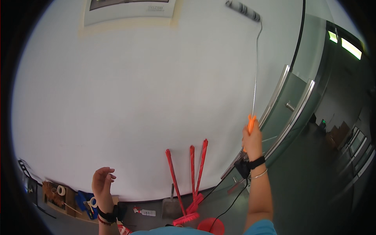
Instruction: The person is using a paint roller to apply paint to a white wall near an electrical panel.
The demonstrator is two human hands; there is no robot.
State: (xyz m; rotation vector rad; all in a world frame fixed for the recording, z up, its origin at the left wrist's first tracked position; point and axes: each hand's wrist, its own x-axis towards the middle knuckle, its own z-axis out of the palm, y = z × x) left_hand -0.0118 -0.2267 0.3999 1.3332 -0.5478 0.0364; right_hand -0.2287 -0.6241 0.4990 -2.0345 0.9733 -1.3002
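Note:
My right hand (253, 135) is wrapped round the orange handle of a paint roller (255, 70), raised at the right. A long thin metal rod runs up from the handle to the grey-striped roller sleeve (243, 11), which is against or close to the white wall (133, 90); I cannot tell whether it touches. My left hand (102, 182) hangs in the air at the lower left, in front of the wall. Its fingers are loosely bent and apart, with nothing in them. Both wrists wear black bands.
Red-handled brooms (172, 168) and a grey dustpan (170, 207) lean on the wall. A spray bottle (148, 212), a red bucket (211, 226) and a box of tape rolls (70, 196) stand on the floor. Right is a glass door with metal handles (291, 113); a framed panel (129, 15) hangs above.

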